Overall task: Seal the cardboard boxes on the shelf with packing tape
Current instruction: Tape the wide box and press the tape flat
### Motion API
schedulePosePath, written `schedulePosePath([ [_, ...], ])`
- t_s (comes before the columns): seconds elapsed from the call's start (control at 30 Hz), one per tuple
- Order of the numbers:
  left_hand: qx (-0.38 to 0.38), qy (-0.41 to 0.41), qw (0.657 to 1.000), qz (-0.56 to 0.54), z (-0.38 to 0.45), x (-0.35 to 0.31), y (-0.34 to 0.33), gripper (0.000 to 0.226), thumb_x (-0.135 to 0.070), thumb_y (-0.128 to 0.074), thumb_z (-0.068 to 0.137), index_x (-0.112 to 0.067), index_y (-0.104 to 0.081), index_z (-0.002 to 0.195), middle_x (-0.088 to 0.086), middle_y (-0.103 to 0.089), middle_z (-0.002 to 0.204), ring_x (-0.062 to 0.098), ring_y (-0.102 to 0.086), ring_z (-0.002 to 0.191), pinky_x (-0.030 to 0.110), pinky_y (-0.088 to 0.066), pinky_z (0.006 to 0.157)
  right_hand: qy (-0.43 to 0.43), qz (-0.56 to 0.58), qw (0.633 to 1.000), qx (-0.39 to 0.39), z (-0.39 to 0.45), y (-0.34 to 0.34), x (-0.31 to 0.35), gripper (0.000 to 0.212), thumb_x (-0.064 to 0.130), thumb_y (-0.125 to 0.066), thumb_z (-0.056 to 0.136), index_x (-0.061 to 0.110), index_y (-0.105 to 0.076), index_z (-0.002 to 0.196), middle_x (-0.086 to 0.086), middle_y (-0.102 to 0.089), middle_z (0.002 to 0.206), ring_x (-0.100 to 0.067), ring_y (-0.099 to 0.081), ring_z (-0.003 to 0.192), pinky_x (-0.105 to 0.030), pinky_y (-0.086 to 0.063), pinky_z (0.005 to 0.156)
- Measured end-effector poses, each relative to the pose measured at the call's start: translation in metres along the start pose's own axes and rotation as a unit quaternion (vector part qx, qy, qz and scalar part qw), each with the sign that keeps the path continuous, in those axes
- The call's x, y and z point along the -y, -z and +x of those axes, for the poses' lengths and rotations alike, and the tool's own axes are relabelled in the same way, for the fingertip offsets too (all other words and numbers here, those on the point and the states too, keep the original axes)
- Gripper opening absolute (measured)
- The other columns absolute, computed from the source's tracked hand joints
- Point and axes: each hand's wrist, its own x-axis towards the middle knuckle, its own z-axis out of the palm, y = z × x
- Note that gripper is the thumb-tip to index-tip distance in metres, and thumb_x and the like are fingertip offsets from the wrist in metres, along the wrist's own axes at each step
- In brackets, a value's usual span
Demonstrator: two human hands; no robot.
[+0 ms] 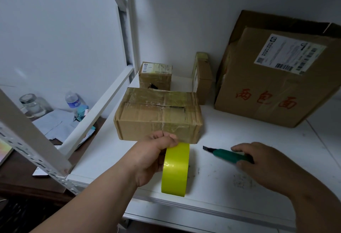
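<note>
Two hands are busy: our left hand (156,151) grips the yellow tape roll (175,168), our right hand (258,160) clasps the green utility knife (230,156), so next we likely tape the nearest cardboard box (158,116).

A white shelf (239,192) is seen carrying four cardboard boxes (158,118) beyond the gripped tape roll (175,170); a green knife (230,156) lies right of it.

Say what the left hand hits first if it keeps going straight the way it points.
Likely the near face of the cardboard box. The left hand, gripping the yellow tape roll, points away from the person and already sits close to it; exact gap unclear.
</note>
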Motion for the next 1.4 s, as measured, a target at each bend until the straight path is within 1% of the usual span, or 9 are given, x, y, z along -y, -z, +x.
schedulePosePath([
  [0.13, -0.011, 0.022, 1.000, 0.001, 0.001, -0.003, 0.005, 0.011, -0.010, -0.070, 0.080, -0.016, -0.069, 0.089, 0.009, -0.063, 0.085, 0.026, -0.057, 0.079, 0.035, -0.044, 0.073, -0.010, -0.034, 0.999, -0.004, 0.003, -0.026, -0.010, 0.037, 0.028, -0.053, 0.096, 0.041, -0.051, 0.131, 0.016, -0.052, 0.107, -0.007, -0.054, 0.096, -0.027, -0.047, 0.085],
  [0.23, -0.010, 0.031, 0.999, 0.006, 0.002, -0.006, 0.006, 0.010, -0.008, -0.065, 0.084, -0.014, -0.070, 0.091, 0.011, -0.065, 0.087, 0.026, -0.060, 0.078, 0.034, -0.046, 0.075, -0.005, -0.096, 0.994, -0.043, 0.011, -0.034, -0.006, 0.041, 0.030, -0.055, 0.094, 0.038, -0.052, 0.134, 0.009, -0.054, 0.130, -0.013, -0.053, 0.112, -0.029, -0.042, 0.098],
  [0.4, 0.005, 0.041, 0.999, 0.024, 0.000, -0.012, 0.007, 0.022, -0.009, -0.067, 0.074, -0.012, -0.069, 0.095, 0.013, -0.065, 0.091, 0.028, -0.060, 0.080, 0.033, -0.048, 0.073, 0.121, 0.093, 0.968, -0.198, 0.026, -0.030, 0.043, 0.056, 0.037, -0.039, 0.089, 0.022, -0.052, 0.141, 0.004, -0.048, 0.145, -0.016, -0.040, 0.135, -0.033, -0.029, 0.113],
  [0.5, 0.016, 0.043, 0.998, 0.030, -0.002, -0.015, 0.007, 0.038, -0.014, -0.069, 0.058, -0.011, -0.068, 0.096, 0.015, -0.063, 0.091, 0.027, -0.060, 0.077, 0.031, -0.049, 0.070, 0.170, 0.132, 0.962, -0.169, 0.044, -0.027, 0.070, 0.061, 0.046, -0.031, 0.094, 0.024, -0.037, 0.151, 0.011, -0.032, 0.156, -0.007, -0.022, 0.145, -0.031, -0.019, 0.120],
  [0.57, 0.020, 0.043, 0.998, 0.031, -0.002, -0.016, 0.007, 0.028, -0.008, -0.068, 0.067, -0.010, -0.068, 0.095, 0.015, -0.063, 0.090, 0.026, -0.060, 0.075, 0.030, -0.049, 0.068, 0.172, 0.109, 0.970, -0.134, 0.057, -0.030, 0.076, 0.062, 0.052, -0.024, 0.097, 0.025, -0.030, 0.154, 0.010, -0.023, 0.161, -0.006, -0.014, 0.149, -0.034, -0.015, 0.122],
  [0.7, 0.022, 0.047, 0.997, 0.058, -0.003, -0.015, 0.012, 0.022, -0.009, -0.072, 0.066, -0.011, -0.070, 0.088, 0.012, -0.064, 0.086, 0.023, -0.061, 0.073, 0.029, -0.050, 0.068, 0.156, 0.064, 0.978, -0.123, 0.069, -0.038, 0.075, 0.064, 0.055, -0.019, 0.098, 0.026, -0.028, 0.154, 0.011, -0.019, 0.163, -0.005, -0.009, 0.150, -0.039, -0.015, 0.123],
  [0.83, 0.038, 0.056, 0.996, 0.058, -0.008, -0.011, 0.018, 0.029, -0.016, -0.070, 0.058, -0.013, -0.073, 0.086, 0.013, -0.065, 0.088, 0.024, -0.062, 0.074, 0.029, -0.051, 0.066, 0.133, 0.081, 0.973, -0.172, 0.071, -0.038, 0.082, 0.056, 0.052, -0.029, 0.101, 0.023, -0.046, 0.145, 0.007, -0.037, 0.156, -0.012, -0.025, 0.146, -0.037, -0.023, 0.120],
  [1.13, 0.046, 0.040, 0.996, 0.068, -0.012, -0.010, 0.018, 0.028, -0.017, -0.071, 0.058, -0.013, -0.072, 0.086, 0.015, -0.063, 0.088, 0.025, -0.060, 0.074, 0.031, -0.048, 0.070, 0.141, 0.024, 0.941, -0.308, 0.086, -0.054, 0.088, 0.040, 0.051, -0.063, 0.087, 0.016, -0.065, 0.107, -0.003, -0.063, 0.120, -0.030, -0.050, 0.115, -0.046, -0.050, 0.085],
  [1.4, 0.024, 0.022, 0.999, 0.026, -0.012, -0.008, 0.023, 0.026, -0.015, -0.069, 0.060, -0.014, -0.070, 0.086, 0.011, -0.064, 0.080, 0.023, -0.060, 0.070, 0.031, -0.047, 0.068, 0.160, 0.037, 0.933, -0.319, 0.093, -0.062, 0.083, 0.045, 0.040, -0.076, 0.080, 0.011, -0.065, 0.112, -0.007, -0.062, 0.122, -0.029, -0.043, 0.117, -0.042, -0.045, 0.093],
])
